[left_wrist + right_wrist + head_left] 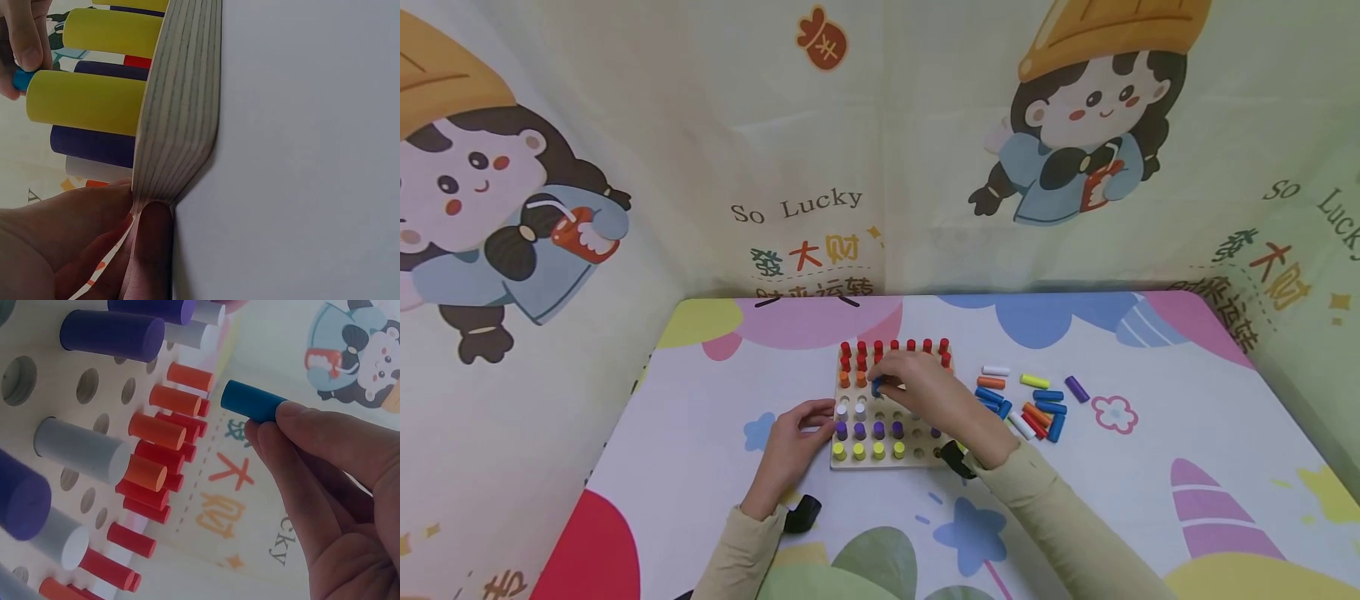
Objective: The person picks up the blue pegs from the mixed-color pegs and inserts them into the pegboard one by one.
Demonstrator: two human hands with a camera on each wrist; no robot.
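My right hand (917,379) pinches a blue peg (255,401) between thumb and fingertips. The peg is held over a wooden pegboard (872,465), and in the right wrist view it appears clear of the holes. My left hand (793,437) grips the board's left edge, with one digit at its top face and another against its side, as the left wrist view shows. Red pegs (862,347) fill the far rows. Nearer stand orange pegs (844,379), white pegs (860,412), purple pegs (878,430) and yellow pegs (859,451). My right hand hides part of the board.
Loose pegs lie right of the board, among them blue pegs (1048,396), a yellow peg (1034,381), a purple peg (1077,389) and a white peg (996,370). A patterned cloth (700,417) covers the table, and a printed curtain (925,167) hangs behind it.
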